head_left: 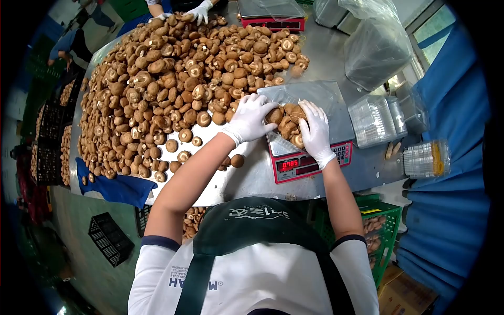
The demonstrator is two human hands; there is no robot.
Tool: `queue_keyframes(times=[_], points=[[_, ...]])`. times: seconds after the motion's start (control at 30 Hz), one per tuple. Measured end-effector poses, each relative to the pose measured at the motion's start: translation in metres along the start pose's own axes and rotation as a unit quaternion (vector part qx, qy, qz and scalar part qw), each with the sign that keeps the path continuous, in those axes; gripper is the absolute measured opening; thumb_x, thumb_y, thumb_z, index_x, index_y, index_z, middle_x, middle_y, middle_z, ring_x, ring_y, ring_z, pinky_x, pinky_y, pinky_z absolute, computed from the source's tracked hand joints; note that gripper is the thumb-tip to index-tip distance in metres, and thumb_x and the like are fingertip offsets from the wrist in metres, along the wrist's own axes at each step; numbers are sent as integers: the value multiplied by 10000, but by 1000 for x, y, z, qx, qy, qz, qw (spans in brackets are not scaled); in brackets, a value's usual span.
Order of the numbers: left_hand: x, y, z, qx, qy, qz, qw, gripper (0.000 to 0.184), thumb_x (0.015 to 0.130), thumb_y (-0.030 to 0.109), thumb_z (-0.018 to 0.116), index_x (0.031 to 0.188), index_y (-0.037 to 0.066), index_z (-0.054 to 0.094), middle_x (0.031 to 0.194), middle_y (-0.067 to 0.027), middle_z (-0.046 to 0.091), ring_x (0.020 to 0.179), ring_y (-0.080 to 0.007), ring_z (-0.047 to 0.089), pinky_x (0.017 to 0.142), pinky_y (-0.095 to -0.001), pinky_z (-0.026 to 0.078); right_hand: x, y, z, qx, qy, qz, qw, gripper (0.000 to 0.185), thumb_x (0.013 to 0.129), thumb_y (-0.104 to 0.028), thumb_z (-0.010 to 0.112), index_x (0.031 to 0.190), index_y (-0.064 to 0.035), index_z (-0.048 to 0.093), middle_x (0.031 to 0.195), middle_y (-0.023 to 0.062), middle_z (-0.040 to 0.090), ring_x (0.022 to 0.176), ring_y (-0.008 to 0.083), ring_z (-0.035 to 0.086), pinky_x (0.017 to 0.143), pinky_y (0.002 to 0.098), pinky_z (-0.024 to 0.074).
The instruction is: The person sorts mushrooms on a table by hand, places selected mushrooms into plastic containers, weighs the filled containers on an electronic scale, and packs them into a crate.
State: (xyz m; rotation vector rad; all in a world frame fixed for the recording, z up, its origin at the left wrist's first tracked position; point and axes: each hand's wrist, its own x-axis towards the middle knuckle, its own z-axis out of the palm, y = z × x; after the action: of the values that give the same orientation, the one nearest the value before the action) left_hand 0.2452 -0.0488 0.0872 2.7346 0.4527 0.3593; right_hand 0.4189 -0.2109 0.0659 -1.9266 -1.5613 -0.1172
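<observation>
My left hand [249, 119], in a white glove, presses its fingers against the left side of a small group of mushrooms [286, 124] in a clear tray. The gloved right hand [316, 134] curves round their right side. Both hands are closed in around the mushrooms, which rest on a red scale [336, 107] with a metal plate. Its lit red display seems to read 0785. A large heap of brown mushrooms [173, 84] lies to the left of my left hand, with several loose ones near my left forearm.
Stacked clear trays [371, 121] stand right of the scale, with more trays [426, 159] beyond. A plastic-wrapped stack [375, 52] is behind them. A second scale [270, 14] sits at the far edge, near a co-worker's gloved hand [200, 11]. A green crate [387, 236] is below the table.
</observation>
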Motion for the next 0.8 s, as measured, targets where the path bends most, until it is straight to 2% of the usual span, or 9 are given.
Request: queue_keyframes(times=[0.1, 0.23, 0.3, 0.37, 0.47, 0.53, 0.6, 0.67, 0.8], points=[[3, -5, -11, 23, -54, 7, 998, 534, 810, 391, 701, 1259, 121, 596, 1152, -127, 563, 1144, -309, 489, 1033, -423, 357, 1, -4, 0, 8, -7, 1, 1000, 419, 916, -182, 544, 1309, -36, 549, 1345, 166, 556, 1285, 344, 470, 1124, 462, 287], [-3, -15, -1, -151, 36, -21, 988, 531, 853, 384, 686, 1298, 119, 573, 1256, -133, 551, 1210, -326, 465, 1066, -452, 341, 1, -3, 1, 1, -5, 3, 1000, 420, 916, -183, 544, 1307, -32, 549, 1345, 169, 557, 1284, 349, 470, 1122, 464, 289], [-15, -11, 10, 16, -30, 32, 999, 579, 940, 419, 552, 1429, 122, 463, 1449, -166, 443, 1406, -371, 308, 1172, -520, 188, 0, -5, -1, 3, -11, 2, 1000, 422, 916, -183, 543, 1308, -28, 548, 1344, 177, 557, 1282, 353, 472, 1122, 466, 289], [-24, -8, 27, 23, 22, 28, 999, 621, 947, 404, 540, 1480, 123, 392, 1510, -174, 373, 1442, -372, 252, 1186, -527, 149, 2, -5, -4, 18, -23, 2, 1000, 429, 922, -184, 538, 1321, -27, 542, 1348, 186, 552, 1287, 356, 468, 1123, 468, 286], [-27, 1, 28, -71, 94, -2, 993, 670, 951, 402, 531, 1510, 96, 325, 1557, -171, 304, 1459, -376, 216, 1190, -540, 120, 5, -9, -12, 78, -9, 39, 996, 443, 932, -187, 529, 1345, -29, 529, 1358, 198, 544, 1297, 361, 461, 1124, 470, 283], [-30, 8, 32, -47, 83, -20, 995, 695, 946, 408, 537, 1511, 72, 309, 1563, -178, 285, 1458, -386, 210, 1187, -543, 115, 7, -16, -20, 110, 10, 65, 992, 474, 941, -205, 529, 1384, -39, 497, 1392, 190, 521, 1327, 355, 436, 1133, 473, 269], [-41, 19, 41, -6, 30, -14, 999, 746, 933, 440, 554, 1514, 53, 290, 1566, -202, 265, 1457, -401, 202, 1184, -542, 112, 2, -21, -15, -5, -10, 31, 999, 492, 937, -215, 540, 1394, -42, 483, 1409, 185, 507, 1339, 352, 423, 1140, 475, 259], [-49, 29, 48, -4, 39, -15, 999, 775, 920, 463, 572, 1516, 57, 289, 1571, -209, 245, 1461, -400, 192, 1182, -545, 109, -10, -18, 1, -80, -39, 16, 996, 521, 931, -230, 556, 1410, -49, 462, 1439, 175, 480, 1360, 348, 402, 1152, 477, 241], [-47, 38, 47, -85, 98, -60, 990, 761, 902, 411, 626, 1499, 53, 319, 1560, -224, 252, 1448, -417, 207, 1177, -529, 143, -6, -14, -11, 2, -33, 20, 999, 466, 939, -192, 542, 1368, -14, 501, 1406, 183, 507, 1339, 347, 427, 1148, 455, 265]])
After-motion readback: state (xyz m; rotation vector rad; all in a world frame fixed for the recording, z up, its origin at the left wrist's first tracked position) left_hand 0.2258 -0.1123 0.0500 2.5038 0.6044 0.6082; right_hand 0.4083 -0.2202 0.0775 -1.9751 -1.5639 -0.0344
